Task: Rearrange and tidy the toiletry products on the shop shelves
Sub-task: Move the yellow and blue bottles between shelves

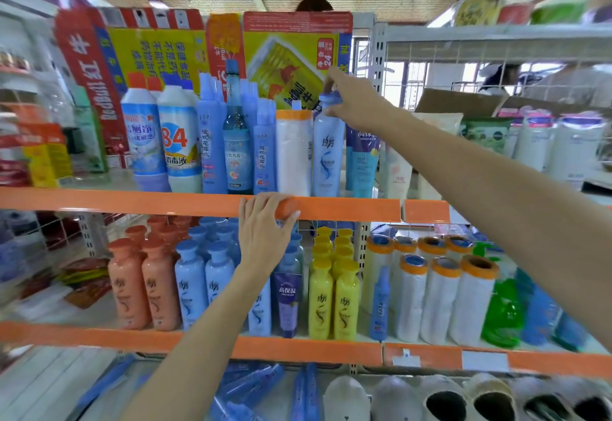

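Pale blue shampoo bottle (328, 152) stands upright on the upper shelf (347, 209), just right of a white roll (294, 152). Her right hand (354, 102) pinches its cap; the left hand (265, 231) lies spread, fingers curled over that shelf's orange edge below the roll.
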